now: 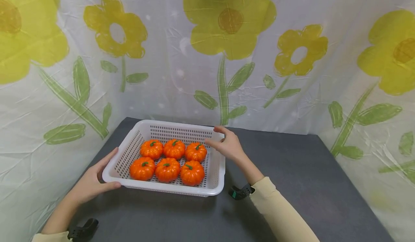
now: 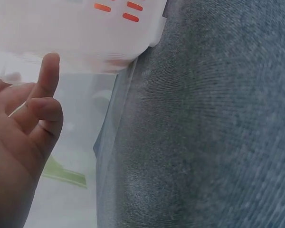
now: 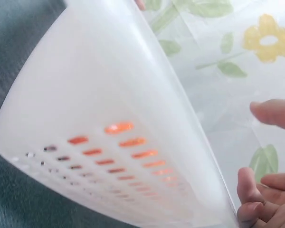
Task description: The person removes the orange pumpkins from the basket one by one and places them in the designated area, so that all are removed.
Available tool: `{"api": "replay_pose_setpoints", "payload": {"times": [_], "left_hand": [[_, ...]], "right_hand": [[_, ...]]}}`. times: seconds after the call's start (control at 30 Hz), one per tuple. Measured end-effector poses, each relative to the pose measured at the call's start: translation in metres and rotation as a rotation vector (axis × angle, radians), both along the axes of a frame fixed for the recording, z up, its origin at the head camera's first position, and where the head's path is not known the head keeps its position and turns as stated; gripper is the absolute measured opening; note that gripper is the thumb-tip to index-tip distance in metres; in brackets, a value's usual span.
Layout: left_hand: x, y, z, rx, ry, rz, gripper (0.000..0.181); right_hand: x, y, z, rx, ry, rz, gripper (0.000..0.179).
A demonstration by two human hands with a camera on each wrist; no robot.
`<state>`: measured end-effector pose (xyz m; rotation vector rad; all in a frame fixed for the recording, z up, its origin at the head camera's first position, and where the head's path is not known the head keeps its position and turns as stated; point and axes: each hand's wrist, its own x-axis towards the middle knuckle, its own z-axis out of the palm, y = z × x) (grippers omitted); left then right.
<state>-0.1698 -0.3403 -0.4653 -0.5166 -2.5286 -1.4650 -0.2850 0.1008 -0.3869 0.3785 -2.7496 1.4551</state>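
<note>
A white plastic basket [image 1: 175, 124] with slotted walls is at the far left part of the dark table. Inside it sit several small orange pumpkins [image 1: 166, 170] with green stems, in two rows. My left hand [image 1: 92, 180] is at the basket's left end, thumb and fingers spread around its front left corner. In the left wrist view its fingers [image 2: 50, 76] bend loosely close to the basket wall; contact is unclear. My right hand [image 1: 228, 144] is over the back right corner, thumb and forefinger apart. The right wrist view shows its thumb [image 3: 273, 113] away from the rim.
A dark grey table [image 1: 291, 184] extends to the right of the basket and in front of it. Behind and on both sides hangs a white curtain [image 1: 162, 87] with yellow flowers. Each wrist wears a black band [image 1: 241, 191].
</note>
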Motion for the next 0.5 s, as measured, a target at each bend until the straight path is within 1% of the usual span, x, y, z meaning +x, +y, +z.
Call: {"api": "replay_pose_setpoints", "payload": {"times": [0.13, 0.27, 0.37, 0.5], "left_hand": [[0.001, -0.001, -0.002, -0.014, 0.005, 0.006, 0.11], [0.0, -0.001, -0.002, -0.041, 0.012, 0.024, 0.11], [0.0, 0.0, 0.0, -0.069, 0.002, 0.045, 0.11], [0.001, 0.0, 0.002, -0.098, -0.009, 0.067, 0.111]], "right_hand": [[-0.001, -0.009, 0.001, -0.011, -0.053, -0.01, 0.08], [-0.004, -0.016, 0.003, -0.022, -0.099, -0.026, 0.083], [-0.005, -0.021, 0.004, -0.03, -0.116, -0.02, 0.083], [-0.006, -0.028, 0.003, -0.015, -0.127, -0.01, 0.081]]}}
